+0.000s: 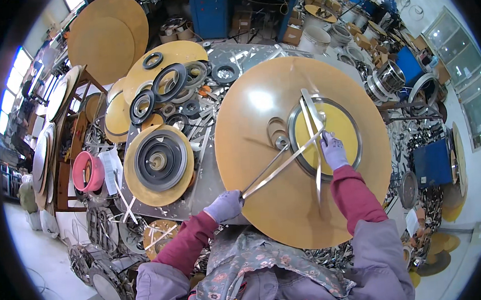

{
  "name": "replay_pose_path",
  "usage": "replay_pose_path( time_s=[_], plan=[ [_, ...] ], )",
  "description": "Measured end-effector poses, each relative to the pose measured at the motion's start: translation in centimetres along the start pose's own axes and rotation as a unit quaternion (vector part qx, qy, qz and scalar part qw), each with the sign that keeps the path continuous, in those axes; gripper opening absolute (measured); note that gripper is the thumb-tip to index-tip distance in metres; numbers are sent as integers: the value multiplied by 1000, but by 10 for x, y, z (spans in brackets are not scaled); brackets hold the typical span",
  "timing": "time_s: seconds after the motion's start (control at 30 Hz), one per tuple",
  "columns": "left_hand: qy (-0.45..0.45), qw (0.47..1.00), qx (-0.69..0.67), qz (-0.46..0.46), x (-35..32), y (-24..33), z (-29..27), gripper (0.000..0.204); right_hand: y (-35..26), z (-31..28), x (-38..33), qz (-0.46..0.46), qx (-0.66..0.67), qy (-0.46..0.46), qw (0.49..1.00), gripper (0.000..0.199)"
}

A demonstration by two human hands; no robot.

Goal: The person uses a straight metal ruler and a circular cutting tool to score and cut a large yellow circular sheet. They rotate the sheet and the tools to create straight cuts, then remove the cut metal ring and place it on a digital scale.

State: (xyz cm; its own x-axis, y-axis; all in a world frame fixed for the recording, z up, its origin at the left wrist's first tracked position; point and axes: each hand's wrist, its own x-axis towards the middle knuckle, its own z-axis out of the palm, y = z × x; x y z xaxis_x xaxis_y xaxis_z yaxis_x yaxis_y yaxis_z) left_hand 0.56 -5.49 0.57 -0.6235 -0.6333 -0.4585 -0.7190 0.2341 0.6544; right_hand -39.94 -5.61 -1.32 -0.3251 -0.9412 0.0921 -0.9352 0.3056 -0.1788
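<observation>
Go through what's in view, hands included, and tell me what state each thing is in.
Left hand: gloved, closed on the dark rod.
Right hand: gloved, fingers bent; firmness of hold unclear.
Dark rod: slanting, near end held.
Pale strip: straight, slanting between the hands.
Large tan disc: broad face up, bearing parts.
Metal ring: lying around a yellow round area.
Pink basin: open-topped, with things inside.

Bright windows [13,87], left, daylight white through the panes; white wall [477,185], right, holding a multi-pane window [458,57] in a pale frame; blue workbench [209,17], far side, open underneath toward the right; brown wooden rack [79,133], left; pale floor [19,229], near left and near right
</observation>
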Motion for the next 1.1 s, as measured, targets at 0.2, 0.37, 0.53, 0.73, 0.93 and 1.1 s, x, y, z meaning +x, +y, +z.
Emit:
replay_pose_path(
  time_s=[0.2,0.37,0.53,0.73,0.93,1.1],
  plan=[
    [16,1000,3,21,-1,-12,7,19,-16,-41,-27,-19,88,-22,996,43],
    [-7,1000,-1,23,-4,-22,8,23,50,-121,-60,273,571,30,773,35],
    [11,1000,-10,26,-6,-20,3,24,65,-145,-135,397,667,-19,630,24],
    [-10,999,-20,49,-15,-13,7,24,-105,-120,-20,95,424,-305,847,18],
    [-5,997,-72,1,-34,-2,25,19,-357,-6,124,-509,4,-93,856,29],
    [22,997,-67,31,-43,0,53,19,-490,109,144,-455,137,-192,859,29]
  ],
)
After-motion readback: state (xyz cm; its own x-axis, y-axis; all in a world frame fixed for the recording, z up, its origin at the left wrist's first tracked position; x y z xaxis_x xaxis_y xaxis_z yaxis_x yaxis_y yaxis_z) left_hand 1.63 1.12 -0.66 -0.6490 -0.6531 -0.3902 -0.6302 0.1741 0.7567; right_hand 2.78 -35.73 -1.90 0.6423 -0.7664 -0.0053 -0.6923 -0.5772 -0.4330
